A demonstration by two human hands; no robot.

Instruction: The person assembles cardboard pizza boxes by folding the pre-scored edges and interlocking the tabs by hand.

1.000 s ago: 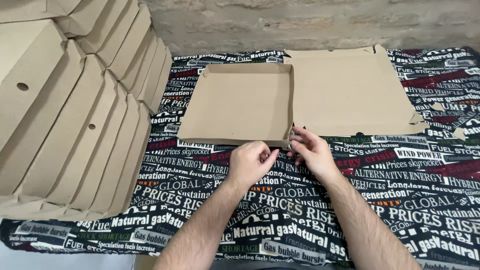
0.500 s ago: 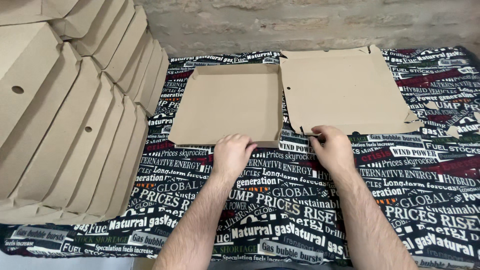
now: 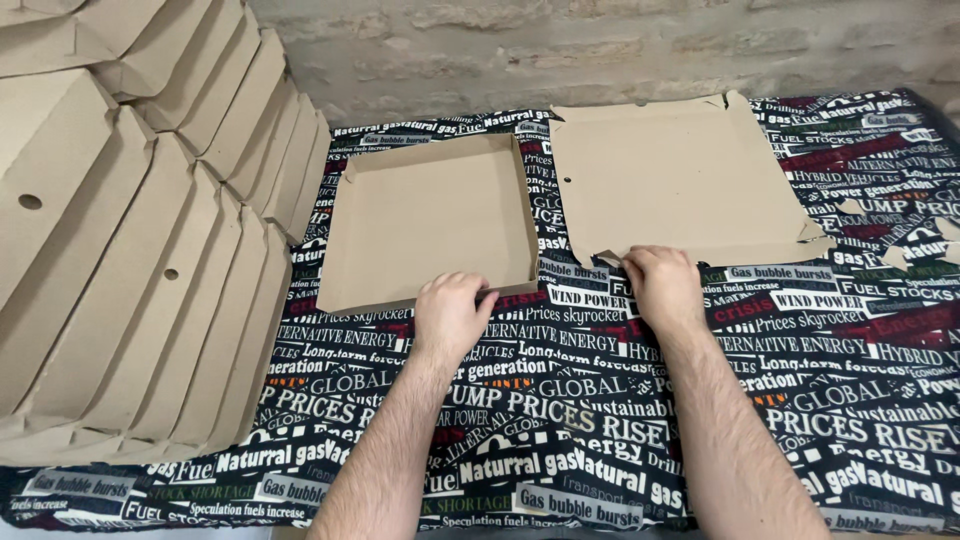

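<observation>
brown cardboard tray [image 3: 432,222] with raised walls lies open on the cloth; beside it, right, a flat cardboard sheet [image 3: 672,180], flaps unfolded.

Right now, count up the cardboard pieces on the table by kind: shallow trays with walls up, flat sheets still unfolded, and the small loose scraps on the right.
Folded tray with walls up: 1
Flat unfolded sheet: 1
Small loose scraps: about 3
Total: about 5, leaving out the stack of folded boxes at the left.
</observation>
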